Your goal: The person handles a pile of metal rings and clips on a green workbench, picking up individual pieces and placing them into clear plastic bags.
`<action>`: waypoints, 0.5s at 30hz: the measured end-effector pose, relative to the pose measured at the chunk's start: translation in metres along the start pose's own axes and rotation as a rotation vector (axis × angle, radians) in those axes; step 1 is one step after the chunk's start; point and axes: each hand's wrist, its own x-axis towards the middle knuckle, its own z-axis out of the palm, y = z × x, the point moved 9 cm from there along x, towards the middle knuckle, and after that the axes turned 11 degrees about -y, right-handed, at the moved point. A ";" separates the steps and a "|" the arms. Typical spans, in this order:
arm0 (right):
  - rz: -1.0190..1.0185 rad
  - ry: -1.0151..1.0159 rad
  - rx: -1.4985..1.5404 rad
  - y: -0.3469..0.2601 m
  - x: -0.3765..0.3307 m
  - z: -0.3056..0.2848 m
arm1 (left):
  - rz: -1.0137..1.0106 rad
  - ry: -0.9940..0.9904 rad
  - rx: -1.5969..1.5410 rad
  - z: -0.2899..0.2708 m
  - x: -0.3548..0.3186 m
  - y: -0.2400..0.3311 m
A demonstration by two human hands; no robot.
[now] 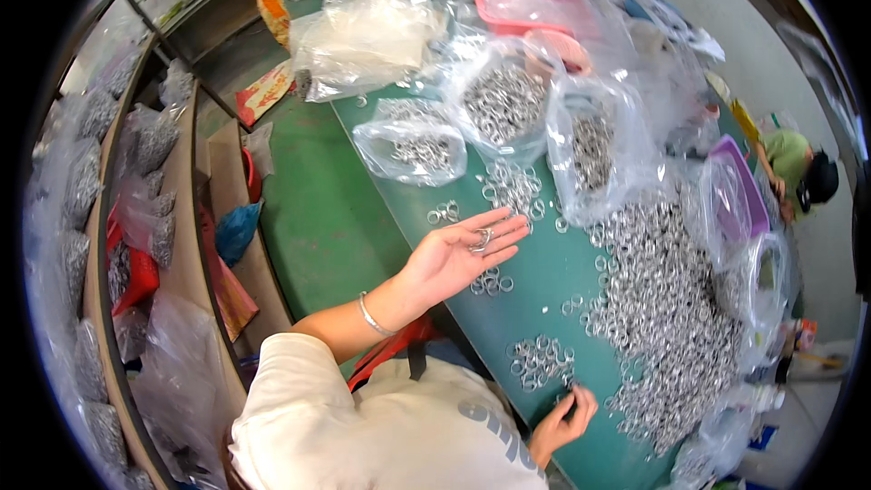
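left hand [458, 254] spread palm up, a few metal rings [482, 238] lying on its fingers | right hand [564, 420] pinching at rings beside big ring pile [667, 308] | green table [544, 281]

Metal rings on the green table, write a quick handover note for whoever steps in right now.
Left hand: open, palm up, raised over the table, a few metal rings lying on its fingers.
Right hand: low at the near table edge, fingertips pinched at the edge of a small ring cluster; whether it holds a ring cannot be told.
Things: big loose ring pile to the right on the green table; open plastic bags of rings at the far end; small groups scattered between.
Done: a few small groups set apart from the pile.
Left: most of the rings are loose in the big pile.
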 end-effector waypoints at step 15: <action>-0.573 -0.658 0.063 -0.143 0.072 0.153 | 0.273 0.217 0.182 -0.063 -0.017 0.017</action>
